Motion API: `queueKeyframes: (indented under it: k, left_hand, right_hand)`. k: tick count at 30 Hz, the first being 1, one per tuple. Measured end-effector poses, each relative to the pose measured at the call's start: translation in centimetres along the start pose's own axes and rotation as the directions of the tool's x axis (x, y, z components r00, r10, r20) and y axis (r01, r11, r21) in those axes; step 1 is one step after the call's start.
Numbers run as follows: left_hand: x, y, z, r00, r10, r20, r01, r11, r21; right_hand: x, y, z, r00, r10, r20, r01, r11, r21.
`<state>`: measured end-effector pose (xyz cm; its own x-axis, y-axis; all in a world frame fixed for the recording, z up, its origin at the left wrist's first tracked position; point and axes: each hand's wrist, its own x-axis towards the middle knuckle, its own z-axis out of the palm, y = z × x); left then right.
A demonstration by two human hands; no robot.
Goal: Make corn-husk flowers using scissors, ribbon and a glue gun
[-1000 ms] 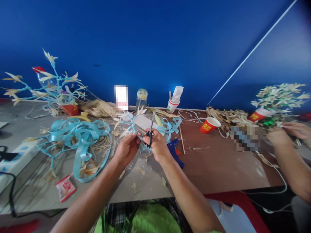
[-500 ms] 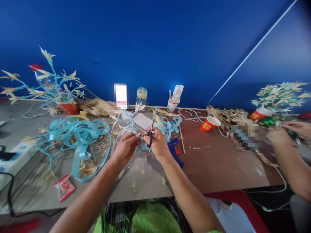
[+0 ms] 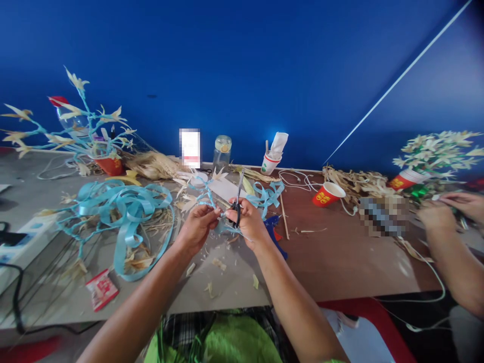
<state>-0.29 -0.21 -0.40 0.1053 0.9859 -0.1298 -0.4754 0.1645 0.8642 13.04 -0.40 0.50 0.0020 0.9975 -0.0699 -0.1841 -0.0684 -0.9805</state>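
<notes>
My left hand pinches the lower end of a blue-wrapped flower stem, whose pale husk petals point up and away from me. Close beside it, my right hand is closed around black-handled scissors, their blades pointing up. The right fingertips also meet the blue wrapping at the stem's end; how they grip it is too small to make out. Under the hands lies a bit of blue ribbon, and a blue glue gun rests just right of my right hand.
Tangled blue ribbon covers the table's left, near a red snack packet and a white power strip. A red paper cup stands right of centre. At far right a co-worker's hands work near a white flower bouquet.
My hands stay close together at nearly the same place, the scissors still in the right. The flower stem has tilted slightly. The whole view has shifted a little.
</notes>
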Motion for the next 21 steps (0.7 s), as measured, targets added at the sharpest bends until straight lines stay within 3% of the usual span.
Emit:
queueKeyframes:
  k: [3, 5, 7, 9, 10, 12, 15, 21]
  left_hand:
    - [0.5, -0.2, -0.7, 0.999, 0.037, -0.029, -0.035, 0.998, 0.059]
    - [0.9, -0.4, -1.1, 0.997, 0.065, -0.05, -0.059, 0.991, 0.121]
    - [1.1, -0.5, -1.5, 0.995, 0.086, -0.045, -0.076, 0.979, 0.19]
    - [1.2, -0.5, -1.7, 0.994, 0.104, -0.033, -0.091, 0.96, 0.265]
    - [1.2, -0.5, -1.8, 0.993, 0.113, -0.035, -0.098, 0.95, 0.297]
    - [1.2, -0.5, -1.9, 0.99, 0.132, -0.045, -0.11, 0.936, 0.333]
    - [1.3, -0.7, -1.9, 0.989, 0.14, -0.039, -0.118, 0.931, 0.347]
    - [1.5, -0.5, -1.9, 0.98, 0.197, -0.03, -0.176, 0.925, 0.338]
  right_hand:
    - [0.3, -0.8, -1.0, 1.0, -0.031, -0.001, 0.03, 0.978, -0.207]
    - [0.4, -1.5, -1.9, 0.998, -0.07, 0.003, 0.062, 0.862, -0.503]
    - [0.6, -2.0, -2.7, 0.997, -0.078, 0.009, 0.054, 0.6, -0.798]
    - [0.7, -2.1, -3.1, 0.999, -0.044, -0.001, 0.013, 0.313, -0.95]
    - [0.7, -2.0, -3.2, 1.0, -0.018, -0.006, -0.002, 0.206, -0.979]
    - [0.7, -1.5, -3.3, 0.999, 0.032, -0.005, -0.007, 0.075, -0.997]
    - [0.8, -1.0, -3.0, 0.995, 0.089, 0.045, 0.041, 0.039, -0.998]
    - [0.9, -1.9, -2.7, 0.955, 0.133, 0.265, 0.234, 0.215, -0.948]
